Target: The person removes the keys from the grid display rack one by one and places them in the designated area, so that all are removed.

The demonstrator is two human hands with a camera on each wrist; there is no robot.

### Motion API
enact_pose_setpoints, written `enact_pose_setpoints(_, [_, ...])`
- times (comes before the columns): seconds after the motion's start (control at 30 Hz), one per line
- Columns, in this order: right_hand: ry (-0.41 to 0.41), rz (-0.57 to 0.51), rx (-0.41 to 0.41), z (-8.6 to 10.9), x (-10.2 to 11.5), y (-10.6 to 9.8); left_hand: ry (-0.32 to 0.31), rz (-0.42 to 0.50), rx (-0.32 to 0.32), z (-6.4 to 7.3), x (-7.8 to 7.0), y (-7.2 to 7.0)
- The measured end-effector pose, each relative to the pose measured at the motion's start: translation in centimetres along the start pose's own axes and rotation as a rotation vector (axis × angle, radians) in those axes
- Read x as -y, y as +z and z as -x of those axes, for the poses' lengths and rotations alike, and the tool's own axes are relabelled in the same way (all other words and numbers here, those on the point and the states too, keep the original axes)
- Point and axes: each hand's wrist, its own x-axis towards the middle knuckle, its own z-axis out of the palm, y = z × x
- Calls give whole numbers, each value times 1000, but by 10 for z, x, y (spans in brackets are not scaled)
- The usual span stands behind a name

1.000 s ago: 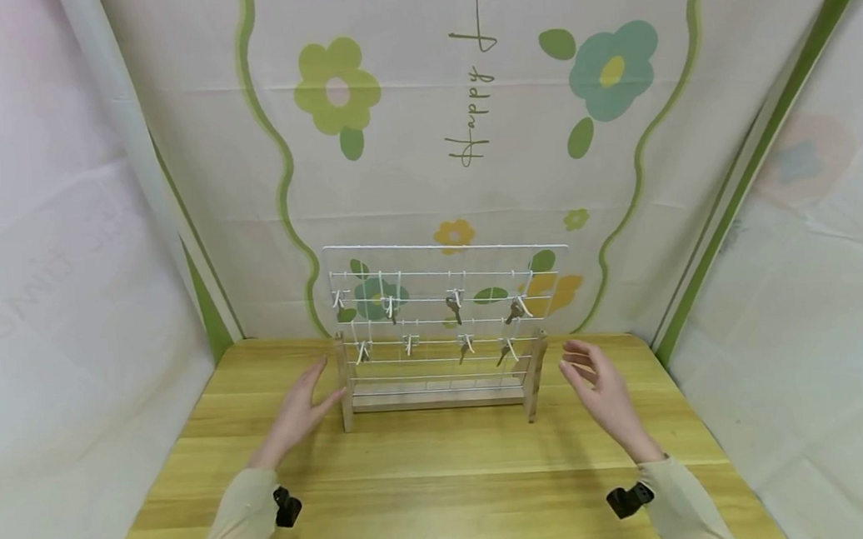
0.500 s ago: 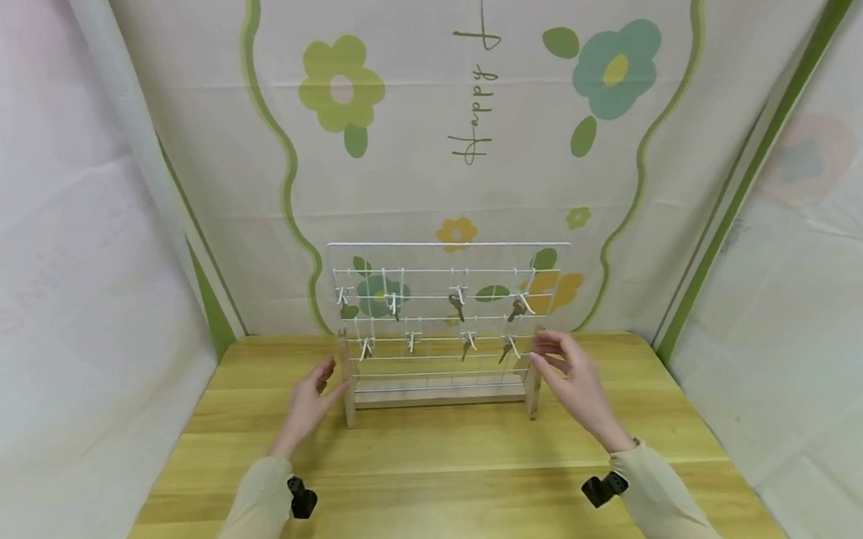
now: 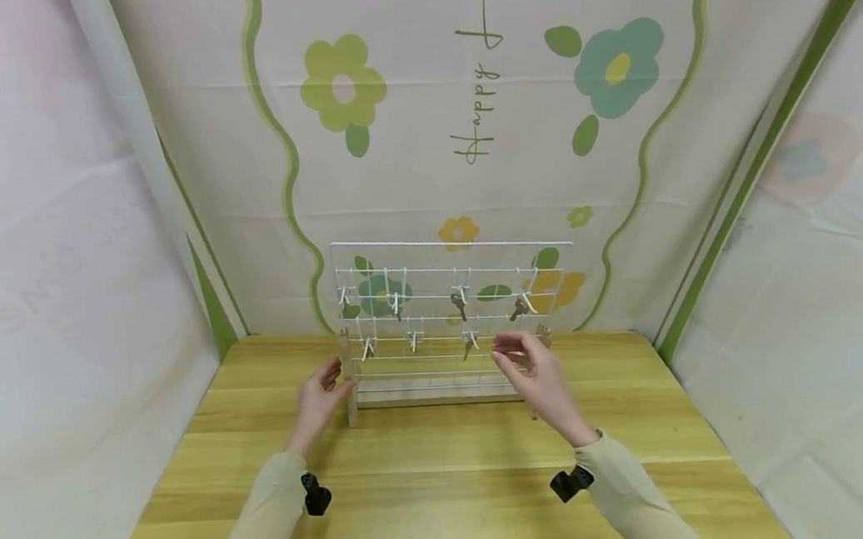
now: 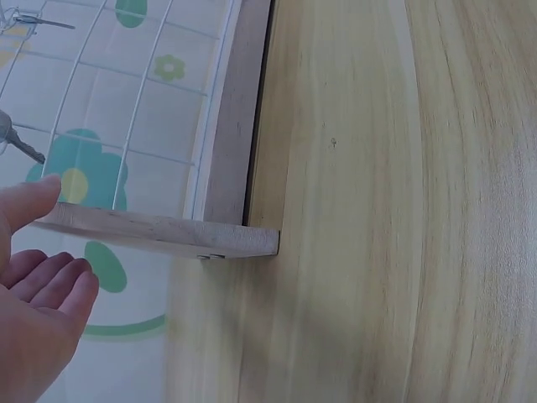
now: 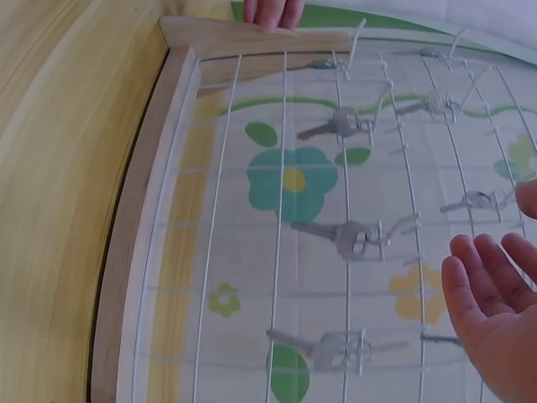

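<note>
A white wire grid rack (image 3: 452, 244) in a wooden stand (image 3: 441, 401) stands at the back of the table. Silver keys (image 5: 354, 241) hang from its white hooks (image 5: 404, 225) in two rows. My left hand (image 3: 315, 404) is at the left wooden post (image 3: 351, 413), thumb and fingers on either side of it; its thumb overlaps the post's end in the left wrist view. In front of the rack's lower right is my right hand (image 3: 540, 379), fingers relaxed, thumb apart, nothing between them. It hides the lower row's rightmost key and part of the right post.
The wood-grain table (image 3: 432, 487) reaches toward me from the rack. A flower-printed cloth (image 3: 410, 179) rises close behind the rack, and white cloth walls (image 3: 800, 277) close in both sides. Each wrist wears a small black camera (image 3: 571, 483).
My right hand has moved left, from beyond the right post to in front of the lower right key. My left hand has shifted slightly right, closer to the left post.
</note>
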Motion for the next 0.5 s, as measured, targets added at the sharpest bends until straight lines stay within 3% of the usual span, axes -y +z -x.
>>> enact_pose_setpoints(0.13, [-21,-17,11,-5,-14,16,13,5,-39,2,-3,2])
enact_pose_setpoints(0.33, [-62,-52,25,-14,-16,34,-72,72,-19,-2,-2,5])
enact_pose_setpoints(0.5, [-62,-40,56,-21,-13,47,-119,105,-39,-5,-1,8])
